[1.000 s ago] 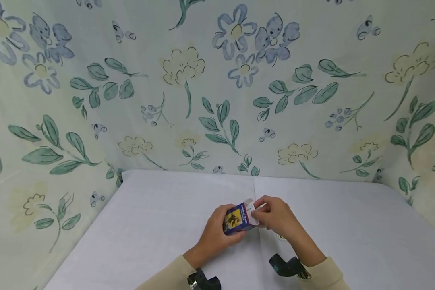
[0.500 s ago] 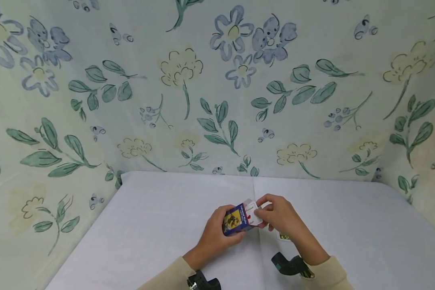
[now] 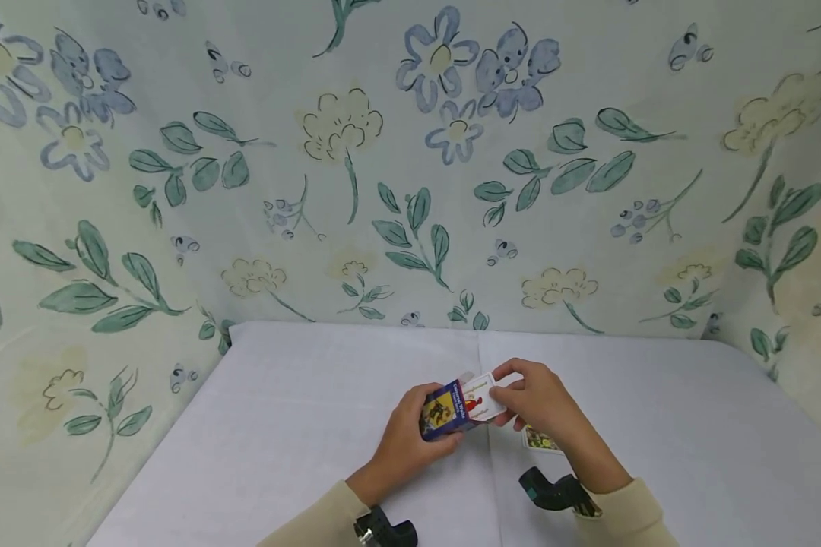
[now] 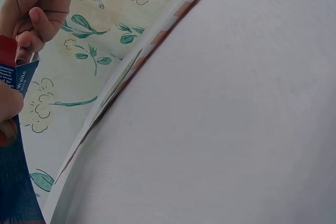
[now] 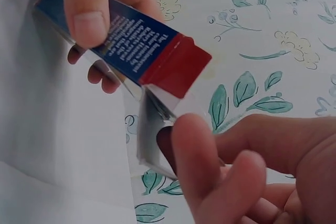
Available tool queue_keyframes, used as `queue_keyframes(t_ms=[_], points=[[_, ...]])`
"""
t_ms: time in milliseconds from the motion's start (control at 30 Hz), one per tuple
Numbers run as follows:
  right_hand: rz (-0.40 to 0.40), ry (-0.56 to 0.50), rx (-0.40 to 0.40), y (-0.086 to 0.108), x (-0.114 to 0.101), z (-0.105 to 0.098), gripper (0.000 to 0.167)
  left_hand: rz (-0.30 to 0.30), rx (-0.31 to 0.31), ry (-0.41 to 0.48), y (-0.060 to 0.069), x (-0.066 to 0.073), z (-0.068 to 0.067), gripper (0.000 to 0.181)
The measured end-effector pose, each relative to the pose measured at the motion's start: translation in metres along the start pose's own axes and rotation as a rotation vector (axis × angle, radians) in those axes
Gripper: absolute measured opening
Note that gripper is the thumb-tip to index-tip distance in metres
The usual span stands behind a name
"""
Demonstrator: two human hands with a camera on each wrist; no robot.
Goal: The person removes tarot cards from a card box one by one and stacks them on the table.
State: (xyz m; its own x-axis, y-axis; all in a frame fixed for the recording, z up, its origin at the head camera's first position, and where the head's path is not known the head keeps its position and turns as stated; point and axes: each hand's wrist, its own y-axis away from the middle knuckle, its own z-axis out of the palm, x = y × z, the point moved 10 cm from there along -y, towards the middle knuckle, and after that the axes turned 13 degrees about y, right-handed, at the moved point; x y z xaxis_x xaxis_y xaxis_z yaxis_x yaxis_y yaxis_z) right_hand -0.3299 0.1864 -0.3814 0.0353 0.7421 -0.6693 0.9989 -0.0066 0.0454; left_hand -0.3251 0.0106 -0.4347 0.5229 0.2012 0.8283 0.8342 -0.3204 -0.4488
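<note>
"So, what's risky?"
"My left hand point(image 3: 407, 434) grips the box point(image 3: 441, 412); my right hand point(image 3: 539, 396) pinches the cards point(image 3: 477, 398) jutting toward three o'clock. Too light a pinch might scatter them."

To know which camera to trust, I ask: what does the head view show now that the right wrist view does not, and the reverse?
Only head: a colourful card lying on the white cloth, partly hidden by the right hand, and the yellow picture on the front of the box.
Only right wrist: readable lines of small white text on the box's side.
Both: left hand gripping the box, right hand pinching a white card partly out of it, and the floral backdrop.
</note>
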Motion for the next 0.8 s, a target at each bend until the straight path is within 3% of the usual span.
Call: queue_keyframes(t_ms=[300, 800], points=[[0.004, -0.037, 0.017, -0.003, 0.003, -0.009, 0.03, -0.003, 0.007, -0.007, -0.001, 0.0, 0.0, 0.068], [0.005, -0.009, 0.021, -0.001, 0.007, -0.02, 0.034, 0.0, 0.0, -0.01, -0.002, 0.001, -0.001, 0.069]])
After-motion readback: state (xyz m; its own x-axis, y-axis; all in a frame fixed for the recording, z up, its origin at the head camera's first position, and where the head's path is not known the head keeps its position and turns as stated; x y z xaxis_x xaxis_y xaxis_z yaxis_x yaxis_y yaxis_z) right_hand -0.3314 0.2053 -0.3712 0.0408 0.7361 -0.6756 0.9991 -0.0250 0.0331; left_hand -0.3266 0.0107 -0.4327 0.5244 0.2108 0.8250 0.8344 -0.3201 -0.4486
